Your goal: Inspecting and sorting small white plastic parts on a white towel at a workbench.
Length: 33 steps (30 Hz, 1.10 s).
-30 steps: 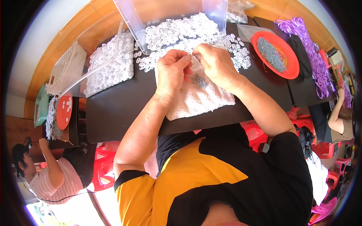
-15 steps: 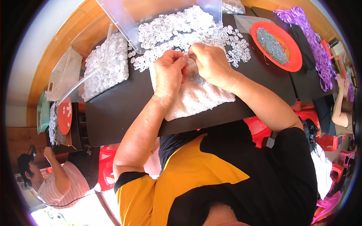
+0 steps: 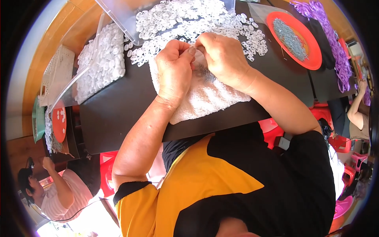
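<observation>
Both of my hands meet over a pale towel [image 3: 209, 103] spread on the dark table. The thumb and fingers of my left hand [image 3: 173, 65] are pinched together at the towel's far part. Close beside it, my right hand [image 3: 225, 59] is closed too, fingertips almost touching the left ones. What they grip is hidden by the fingers and too small to name. A small pile of thin grey metal pieces [image 3: 206, 74] lies on the towel just below my fingers. Past my hands, many small white oval plastic pieces [image 3: 254, 43] are scattered on the table.
A tipped clear plastic bin [image 3: 122, 23] spills white pieces at the back. Left of it sits a clear bag of white pieces [image 3: 103, 59]. A red plate [image 3: 314, 53] of metal pins and purple ribbon [image 3: 335, 51] lie right. A person [image 3: 65, 193] works at left.
The view has shifted slightly, so the table things appear higher. My hands stay pinched together over the towel, with barely any change in their grip.
</observation>
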### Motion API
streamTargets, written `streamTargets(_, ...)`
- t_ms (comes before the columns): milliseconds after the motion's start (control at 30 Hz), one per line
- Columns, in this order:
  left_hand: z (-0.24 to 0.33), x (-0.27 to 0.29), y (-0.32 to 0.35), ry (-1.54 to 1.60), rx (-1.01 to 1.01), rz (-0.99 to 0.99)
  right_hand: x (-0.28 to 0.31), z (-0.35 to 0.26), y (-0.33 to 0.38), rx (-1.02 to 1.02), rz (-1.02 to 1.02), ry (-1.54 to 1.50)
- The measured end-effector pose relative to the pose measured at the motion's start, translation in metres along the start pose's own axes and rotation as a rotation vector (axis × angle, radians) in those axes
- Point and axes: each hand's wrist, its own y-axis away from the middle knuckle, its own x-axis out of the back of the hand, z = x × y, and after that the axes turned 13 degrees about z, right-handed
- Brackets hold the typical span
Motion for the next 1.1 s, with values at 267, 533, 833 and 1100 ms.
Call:
streamTargets(267, 0.001, 0.001, 0.001, -0.06, 0.008, 0.007, 0.002, 0.0, -0.001, -0.08, -0.084, -0.059)
streamTargets(533, 0.0, -0.003, 0.001, -0.031, 0.007, 0.03, -0.003, 0.002, 0.001, -0.082, -0.026, -0.071)
streamTargets(833, -0.002, 0.002, 0.002, 0.149, 0.095, -0.051, 0.006, 0.01, -0.007, -0.264, -0.195, -0.263)
streamTargets(1100, 0.011, 0.007, -0.005, 0.268, 0.099, 0.002, 0.031, 0.016, -0.027, -0.091, -0.251, 0.018)
